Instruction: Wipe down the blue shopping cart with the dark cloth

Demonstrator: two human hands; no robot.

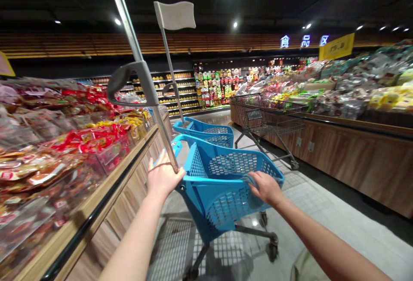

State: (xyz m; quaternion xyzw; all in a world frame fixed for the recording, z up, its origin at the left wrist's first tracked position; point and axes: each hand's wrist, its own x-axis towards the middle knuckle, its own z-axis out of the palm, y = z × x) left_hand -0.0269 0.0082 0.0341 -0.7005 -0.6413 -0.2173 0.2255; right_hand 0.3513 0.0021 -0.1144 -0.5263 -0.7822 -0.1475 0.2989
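A blue plastic shopping cart (222, 186) stands sideways in front of me, its perforated basket showing no goods. My left hand (164, 172) is closed on the handle end, with the thumb by the foot of a metal pole (166, 137). A grey loop-shaped holder (134, 84) is fixed higher on that pole. At the basket's near rim, toward the right end, my right hand (267, 186) is closed on a grey cloth-like piece (250, 180). Part of this piece hangs against the basket's side; its exact kind is unclear.
Just behind stands a second blue cart (209, 131) with a white flag (176, 15) on its pole. A dark wire cart (258, 119) is beyond, to the right. Wood-panelled bins of packaged food flank the aisle, left bin (129, 195) and right bin (355, 152). Stocked shelves (176, 91) line the back.
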